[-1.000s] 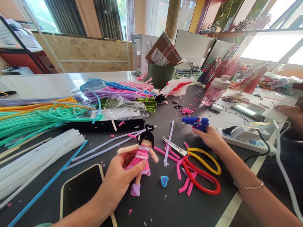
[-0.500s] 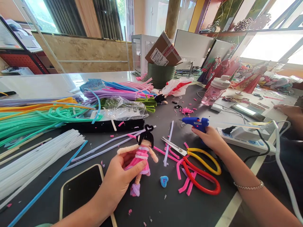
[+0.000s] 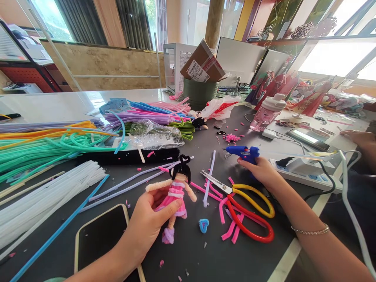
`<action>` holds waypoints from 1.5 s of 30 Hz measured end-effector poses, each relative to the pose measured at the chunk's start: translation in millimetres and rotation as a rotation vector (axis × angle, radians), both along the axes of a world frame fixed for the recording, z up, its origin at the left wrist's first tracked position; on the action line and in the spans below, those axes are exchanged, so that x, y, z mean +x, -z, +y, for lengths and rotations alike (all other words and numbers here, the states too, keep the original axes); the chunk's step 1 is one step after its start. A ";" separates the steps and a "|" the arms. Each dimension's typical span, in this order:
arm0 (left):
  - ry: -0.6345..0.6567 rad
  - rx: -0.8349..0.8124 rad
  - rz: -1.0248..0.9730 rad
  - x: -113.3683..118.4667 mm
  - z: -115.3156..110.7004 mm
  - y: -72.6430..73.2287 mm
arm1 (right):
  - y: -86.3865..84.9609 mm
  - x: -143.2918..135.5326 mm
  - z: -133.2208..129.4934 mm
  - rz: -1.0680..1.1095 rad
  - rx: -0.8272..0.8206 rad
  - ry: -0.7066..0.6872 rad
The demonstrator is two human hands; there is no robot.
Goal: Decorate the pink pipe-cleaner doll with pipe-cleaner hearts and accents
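My left hand is closed round the skirt of a small doll with black hair, a pink dress and a lilac foot, its thumb across the front. To the right, my right hand grips the handle of a blue glue gun, whose nozzle points left. Between and below the hands, scissors with one yellow and one red handle lie half open over pink stem pieces. A small blue heart-shaped piece rests near the doll. A pale lilac stem passes under the scissor blades.
Bundles of green and white stems cover the left side, beside a phone. A power strip and a bottle stand right. Farther back is a green bin. Another person's hand shows at the right edge.
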State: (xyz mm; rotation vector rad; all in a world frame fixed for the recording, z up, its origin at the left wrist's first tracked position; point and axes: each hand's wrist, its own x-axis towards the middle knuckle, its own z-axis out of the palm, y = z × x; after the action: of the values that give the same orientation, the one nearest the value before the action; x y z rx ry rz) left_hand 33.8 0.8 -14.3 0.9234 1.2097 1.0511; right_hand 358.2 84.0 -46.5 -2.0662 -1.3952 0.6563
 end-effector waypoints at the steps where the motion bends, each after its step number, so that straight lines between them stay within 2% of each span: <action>1: 0.006 0.005 -0.013 0.1 0.2 -0.3 | -0.2 0.8 0.2 0.017 -0.004 0.003; 5: 0.005 -0.017 -0.009 0.2 0.0 -2.9 | -7.7 1.2 -1.0 0.096 0.016 0.021; 8: -0.011 -0.028 0.000 -0.4 0.0 -1.9 | -20.6 -5.6 -8.1 0.191 0.109 0.013; 12: -0.003 0.003 -0.012 -2.9 1.0 4.9 | -39.5 -26.2 -25.4 0.319 0.239 -0.059; 15: 0.010 0.001 0.002 -5.8 0.9 7.5 | -48.0 -45.7 -40.6 0.398 0.266 -0.135; 19: 0.009 -0.006 0.011 -7.1 0.0 3.4 | -53.8 -67.2 -61.6 0.499 0.201 -0.263; 23: 0.045 0.036 -0.006 -4.8 0.3 -1.8 | -60.5 -82.0 -80.1 0.627 0.013 -0.387; 26: 0.034 0.058 -0.017 -3.3 0.9 -1.7 | -64.1 -91.1 -89.4 0.622 -0.070 -0.378; 32: 0.015 0.029 -0.013 -3.6 0.5 4.4 | -61.2 -101.4 -93.8 0.523 -0.099 -0.370; 40: 0.014 -0.004 -0.013 -2.4 1.1 -3.7 | -60.7 -106.6 -92.9 0.504 -0.124 -0.386; 45: 0.009 -0.008 -0.001 -3.1 0.1 -1.9 | -60.1 -108.5 -92.0 0.505 -0.129 -0.375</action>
State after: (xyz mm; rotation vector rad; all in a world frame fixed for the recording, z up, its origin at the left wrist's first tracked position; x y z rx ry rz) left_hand 30.6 0.9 -12.5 0.9219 1.2071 1.0383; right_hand 249.7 -8.0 13.6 -1.5710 -1.4625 1.3476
